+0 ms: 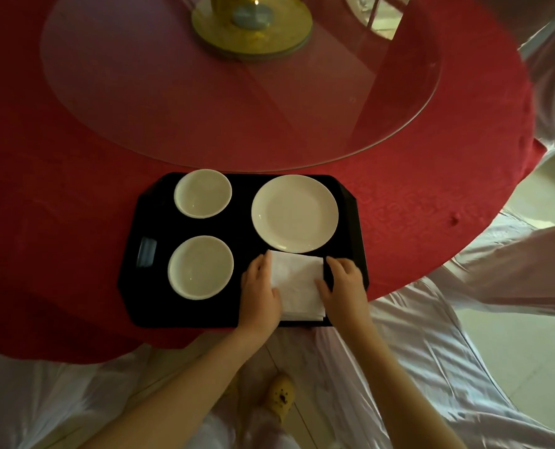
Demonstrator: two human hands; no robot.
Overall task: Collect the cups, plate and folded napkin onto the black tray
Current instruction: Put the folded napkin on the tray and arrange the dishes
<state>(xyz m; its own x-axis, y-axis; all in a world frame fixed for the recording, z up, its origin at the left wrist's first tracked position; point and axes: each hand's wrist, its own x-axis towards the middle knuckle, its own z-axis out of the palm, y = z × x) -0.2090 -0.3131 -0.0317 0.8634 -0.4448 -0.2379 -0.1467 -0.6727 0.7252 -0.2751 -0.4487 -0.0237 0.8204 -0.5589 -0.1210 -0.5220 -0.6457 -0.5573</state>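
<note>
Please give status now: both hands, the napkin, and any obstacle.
Left hand and right hand flank folded napkin, touching it. Napkin, plate, both cups on black tray. No obstacle.

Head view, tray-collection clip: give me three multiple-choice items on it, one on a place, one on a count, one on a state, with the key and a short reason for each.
1. Where does the folded napkin lie on the black tray?
A. near right part
B. far left corner
C. under a cup

2. How many white cups sit on the tray?
A. one
B. two
C. four

3. What are the hands doing?
A. lifting the plate
B. resting off the table
C. touching the napkin's sides

Key: 1 A, it lies just nearer than the plate. 2 B, far cup and near cup. 3 C, left hand and right hand flank it.
</note>
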